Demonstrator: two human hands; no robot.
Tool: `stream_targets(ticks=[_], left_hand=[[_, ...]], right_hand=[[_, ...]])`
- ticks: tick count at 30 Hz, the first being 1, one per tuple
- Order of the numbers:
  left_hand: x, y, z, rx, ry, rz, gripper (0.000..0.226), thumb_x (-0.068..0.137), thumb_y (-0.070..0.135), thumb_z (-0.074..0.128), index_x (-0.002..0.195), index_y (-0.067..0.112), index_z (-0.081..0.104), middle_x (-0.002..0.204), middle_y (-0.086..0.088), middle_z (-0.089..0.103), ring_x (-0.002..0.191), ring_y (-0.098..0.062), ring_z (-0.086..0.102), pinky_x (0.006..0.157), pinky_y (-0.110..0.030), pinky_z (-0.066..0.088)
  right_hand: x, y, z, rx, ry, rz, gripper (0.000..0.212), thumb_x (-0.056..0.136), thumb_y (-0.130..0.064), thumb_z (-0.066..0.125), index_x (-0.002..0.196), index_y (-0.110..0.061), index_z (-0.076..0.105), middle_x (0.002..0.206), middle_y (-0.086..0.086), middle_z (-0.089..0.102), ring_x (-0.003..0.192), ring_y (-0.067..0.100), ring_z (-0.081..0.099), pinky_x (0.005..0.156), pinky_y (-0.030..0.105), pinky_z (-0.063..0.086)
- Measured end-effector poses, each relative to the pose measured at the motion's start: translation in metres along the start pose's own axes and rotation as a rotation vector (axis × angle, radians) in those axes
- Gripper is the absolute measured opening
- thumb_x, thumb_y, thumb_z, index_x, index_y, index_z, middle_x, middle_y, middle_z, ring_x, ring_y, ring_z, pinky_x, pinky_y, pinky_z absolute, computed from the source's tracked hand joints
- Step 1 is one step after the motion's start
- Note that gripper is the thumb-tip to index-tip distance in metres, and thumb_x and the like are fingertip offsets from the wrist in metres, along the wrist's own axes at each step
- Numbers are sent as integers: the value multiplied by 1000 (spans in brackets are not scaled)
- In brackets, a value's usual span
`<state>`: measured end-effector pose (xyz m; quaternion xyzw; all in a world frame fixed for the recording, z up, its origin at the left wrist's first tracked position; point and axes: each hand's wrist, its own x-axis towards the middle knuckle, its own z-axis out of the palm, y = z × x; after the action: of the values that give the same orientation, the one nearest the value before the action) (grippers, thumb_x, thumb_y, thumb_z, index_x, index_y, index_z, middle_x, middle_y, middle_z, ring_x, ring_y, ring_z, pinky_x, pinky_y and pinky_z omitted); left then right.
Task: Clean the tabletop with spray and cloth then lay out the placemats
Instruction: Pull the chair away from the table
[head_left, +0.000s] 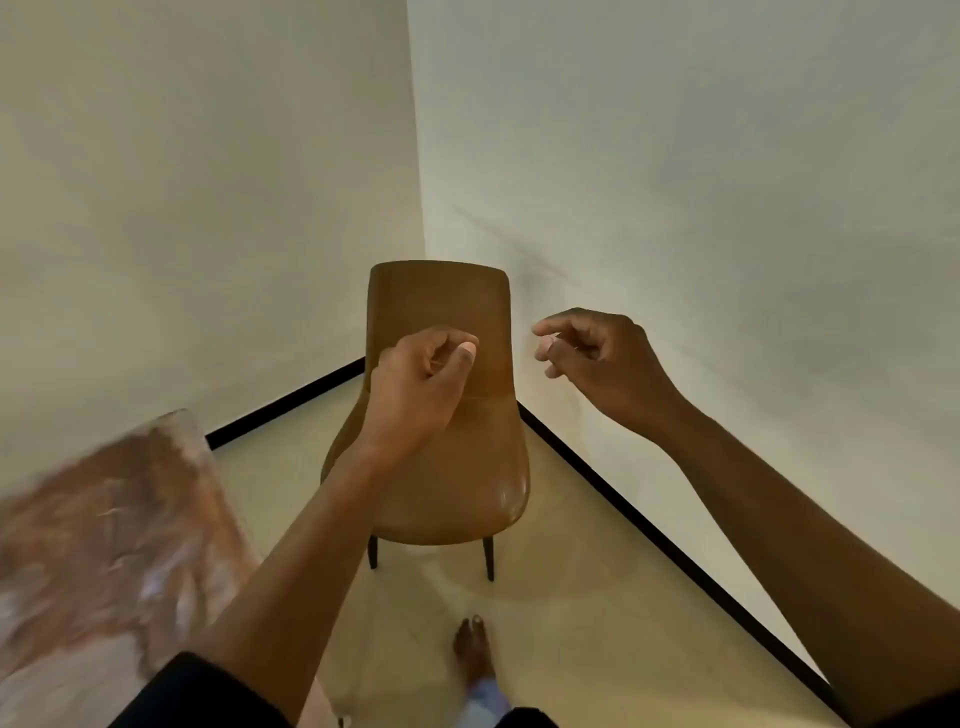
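Observation:
The tabletop, a brown and white marbled slab, shows blurred at the lower left. No spray bottle, cloth or placemat is in view. My left hand hovers in front of a brown chair's backrest with its fingers curled into the palm and the thumb lying along them; it holds nothing. My right hand hangs in the air to the right of the chair, near the wall, fingers loosely curled and empty. Neither hand touches the chair.
The brown leather chair with dark legs stands in the corner of two pale walls, edged by a black skirting strip. My bare foot is on the beige floor just before the chair.

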<state>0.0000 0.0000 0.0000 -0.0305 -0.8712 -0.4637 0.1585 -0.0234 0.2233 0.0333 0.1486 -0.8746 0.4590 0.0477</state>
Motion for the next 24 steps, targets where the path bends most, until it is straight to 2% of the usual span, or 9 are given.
stream_targets(ticks=[4,8,13,17,20,24], left_hand=[[47,-25,31,-140,2,-164,23,110,29,59,115,22,79,101,10,79,95,-8,77,85,-30,64],[101,-49,55,-184,-27,-239,24,110,28,57,114,20,79,99,7,81,92,-9,78,87,-34,65],[156,-68,82,-213,-92,-329,24,111,26,56,115,18,79,101,3,81,93,-10,78,90,-34,65],[178,-73,104,-284,-124,-423,24,112,23,53,108,24,77,100,2,82,93,-13,79,88,-33,65],[191,-78,122,-437,-140,-596,28,114,24,49,112,20,77,103,-1,83,98,-17,80,91,-36,64],[204,-84,154,-595,-58,-842,30,115,23,47,123,13,74,108,-5,83,104,-21,80,93,-38,63]], right_hand=[[49,23,-4,-34,-9,44,18,102,-24,64,113,-21,77,94,-7,79,81,8,76,89,37,62],[106,48,-3,-34,-33,88,17,102,-24,64,113,-20,77,95,-7,79,81,8,76,87,36,62],[161,85,3,10,-48,112,17,102,-24,64,111,-22,77,93,-9,79,82,9,77,86,37,62],[189,117,0,55,-67,162,17,103,-22,63,111,-21,77,91,-8,79,82,10,77,82,33,62],[215,146,-3,61,-99,188,15,102,-23,64,108,-24,77,89,-9,79,81,9,77,80,31,60],[255,188,-7,43,-189,180,15,101,-23,64,109,-23,77,92,-8,79,81,9,76,81,32,61]])
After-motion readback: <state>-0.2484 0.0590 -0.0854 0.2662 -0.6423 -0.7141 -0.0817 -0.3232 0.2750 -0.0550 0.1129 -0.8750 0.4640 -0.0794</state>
